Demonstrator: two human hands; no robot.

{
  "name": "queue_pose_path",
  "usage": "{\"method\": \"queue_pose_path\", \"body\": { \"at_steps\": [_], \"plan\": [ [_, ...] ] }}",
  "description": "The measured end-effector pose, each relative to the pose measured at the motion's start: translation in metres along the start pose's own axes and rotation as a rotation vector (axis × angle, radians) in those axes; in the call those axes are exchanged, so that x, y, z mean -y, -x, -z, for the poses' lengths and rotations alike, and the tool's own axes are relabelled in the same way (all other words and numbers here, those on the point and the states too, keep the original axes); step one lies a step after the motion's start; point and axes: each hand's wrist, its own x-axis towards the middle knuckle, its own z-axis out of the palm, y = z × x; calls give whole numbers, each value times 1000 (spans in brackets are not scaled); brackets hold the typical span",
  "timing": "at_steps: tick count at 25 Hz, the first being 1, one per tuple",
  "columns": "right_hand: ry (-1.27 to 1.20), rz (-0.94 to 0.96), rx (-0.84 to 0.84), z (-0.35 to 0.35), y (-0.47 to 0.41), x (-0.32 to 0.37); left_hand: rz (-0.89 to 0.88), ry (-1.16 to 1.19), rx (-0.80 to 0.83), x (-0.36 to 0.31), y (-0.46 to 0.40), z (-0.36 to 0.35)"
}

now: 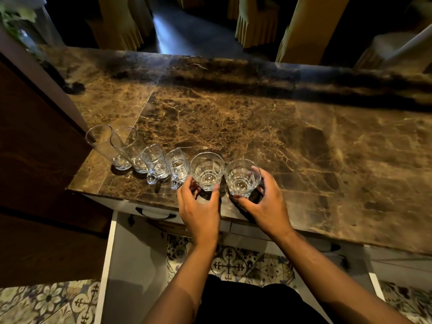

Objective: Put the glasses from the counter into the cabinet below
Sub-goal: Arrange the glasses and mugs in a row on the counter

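Several clear glasses stand in a row near the front edge of the brown marble counter [257, 127]. From the left: two tall glasses [109, 146], two handled mugs [155, 163], then two short tumblers. My left hand [201, 206] wraps its thumb and fingers around the base of the left tumbler [207, 170]. My right hand [264, 202] grips the right tumbler [242, 177], fingers behind it and thumb in front. Both tumblers appear to rest on the counter. Below the counter, white cabinet doors [109, 265] stand open on either side of me.
A dark wooden panel [35, 160] rises at the left, close to the tall glasses. Patterned floor tiles [233, 265] show under the counter between the open doors. Draped chairs [257, 26] stand beyond the counter's far edge.
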Motion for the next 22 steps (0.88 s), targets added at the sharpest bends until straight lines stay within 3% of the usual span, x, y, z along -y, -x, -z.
{"method": "queue_pose_path", "body": {
  "at_steps": [22],
  "plan": [
    [8,1,17,-6,-3,4,-25,63,7,12,1,-3]
  ]
}}
